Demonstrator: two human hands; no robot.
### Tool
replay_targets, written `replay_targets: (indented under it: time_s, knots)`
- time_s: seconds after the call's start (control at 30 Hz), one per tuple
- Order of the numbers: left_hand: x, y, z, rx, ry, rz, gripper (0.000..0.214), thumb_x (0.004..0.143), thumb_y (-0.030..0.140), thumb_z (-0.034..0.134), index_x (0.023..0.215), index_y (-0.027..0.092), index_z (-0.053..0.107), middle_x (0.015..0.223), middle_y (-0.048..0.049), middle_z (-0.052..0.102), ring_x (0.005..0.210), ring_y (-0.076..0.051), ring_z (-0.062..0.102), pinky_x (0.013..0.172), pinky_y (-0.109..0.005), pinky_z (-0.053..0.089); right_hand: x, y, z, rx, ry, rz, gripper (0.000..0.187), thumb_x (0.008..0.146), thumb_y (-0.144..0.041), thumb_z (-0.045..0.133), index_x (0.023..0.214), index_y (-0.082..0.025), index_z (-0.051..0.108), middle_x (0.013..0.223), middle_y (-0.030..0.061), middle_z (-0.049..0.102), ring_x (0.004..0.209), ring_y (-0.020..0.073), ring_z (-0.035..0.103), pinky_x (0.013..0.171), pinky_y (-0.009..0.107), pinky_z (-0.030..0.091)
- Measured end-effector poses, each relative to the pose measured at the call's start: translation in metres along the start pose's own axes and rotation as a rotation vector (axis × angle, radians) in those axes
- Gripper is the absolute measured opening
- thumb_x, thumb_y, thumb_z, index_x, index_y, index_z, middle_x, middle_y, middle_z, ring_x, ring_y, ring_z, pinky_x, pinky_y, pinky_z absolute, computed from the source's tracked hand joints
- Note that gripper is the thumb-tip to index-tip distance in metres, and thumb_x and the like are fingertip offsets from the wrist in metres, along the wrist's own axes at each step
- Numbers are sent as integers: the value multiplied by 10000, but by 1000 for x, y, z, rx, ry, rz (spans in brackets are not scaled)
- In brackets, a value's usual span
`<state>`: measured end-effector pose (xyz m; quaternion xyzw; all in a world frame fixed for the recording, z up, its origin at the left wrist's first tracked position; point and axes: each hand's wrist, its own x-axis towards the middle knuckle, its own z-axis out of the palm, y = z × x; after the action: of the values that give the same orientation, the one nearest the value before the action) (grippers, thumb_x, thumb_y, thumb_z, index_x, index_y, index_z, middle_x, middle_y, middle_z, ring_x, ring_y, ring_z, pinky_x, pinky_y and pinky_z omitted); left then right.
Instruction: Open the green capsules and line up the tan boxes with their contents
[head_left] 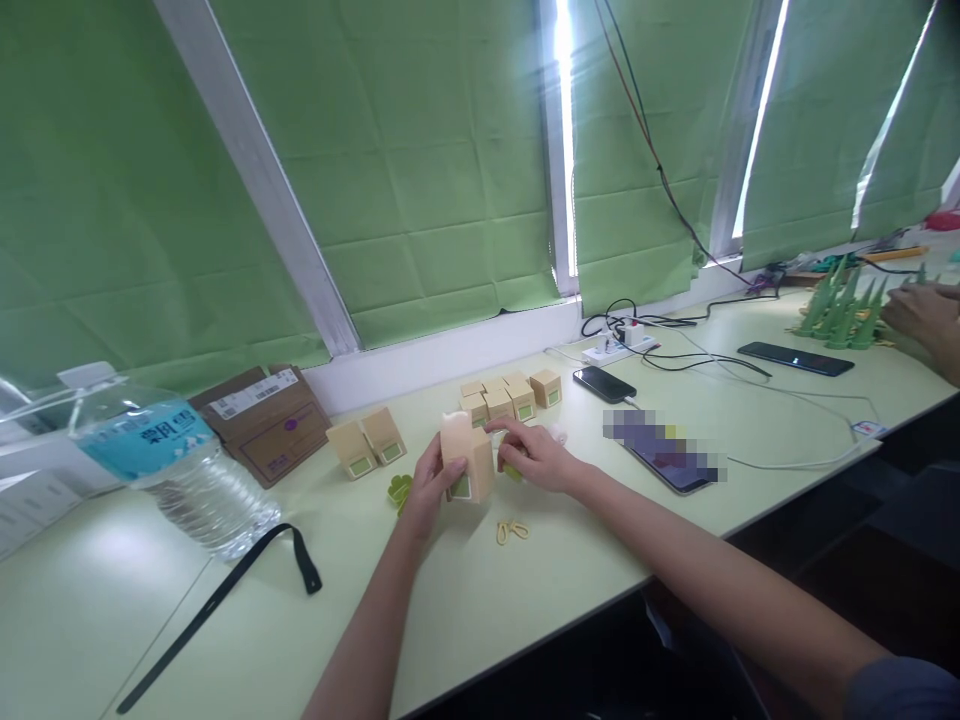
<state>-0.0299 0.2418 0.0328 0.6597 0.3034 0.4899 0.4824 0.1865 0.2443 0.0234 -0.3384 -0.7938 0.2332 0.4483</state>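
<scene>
My left hand (431, 485) is closed around a small tan cardboard box (480, 465), held upright above the table with its top flap raised. A pale label with a green patch shows low on its front. At the box's right side is my right hand (536, 455), its index finger reaching to the box edge. A small green piece (513, 472) shows under its curled fingers, mostly hidden. Left of the box lies a green clover-shaped piece (400, 490), partly behind my left hand. Two pale yellow loops (512, 532) rest in front of my hands.
Several closed tan boxes (499, 403) stand behind my hands; two taller open ones (367, 445) stand left. A water bottle (180, 470), black strap (225, 590), phones (604, 383) and a power strip (619, 348) surround them. Another person's hand (926, 320) touches green spiky pieces (844, 310) far right.
</scene>
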Motion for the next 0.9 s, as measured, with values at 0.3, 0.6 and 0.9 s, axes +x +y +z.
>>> replay_targets:
  time_s: [0.3,0.6,0.9]
  knots:
    - [1,4,1,-66,105,-94,597,777,549,670,1247,243,464,1068,-63,691,893,-219,670,694,-277,495,-4,-2,-4,123,-41,-118,334,935,-216,504,1267,-188,493,755,3,732,551,112,572,588,226,453]
    - [0,10,-1,-175,123,-161,570,830,548,649,1273,229,485,1037,-67,704,804,-216,702,632,-269,485,-5,2,-3,165,-135,-131,399,910,-188,518,1309,-193,518,732,0,729,575,122,592,605,235,466]
    - [-1,2,6,-33,4,-216,620,849,632,602,1247,157,611,982,-100,729,803,-214,664,656,-265,480,-5,-12,0,-31,-334,-65,131,828,-124,537,770,-177,642,723,-3,740,602,130,620,581,220,447]
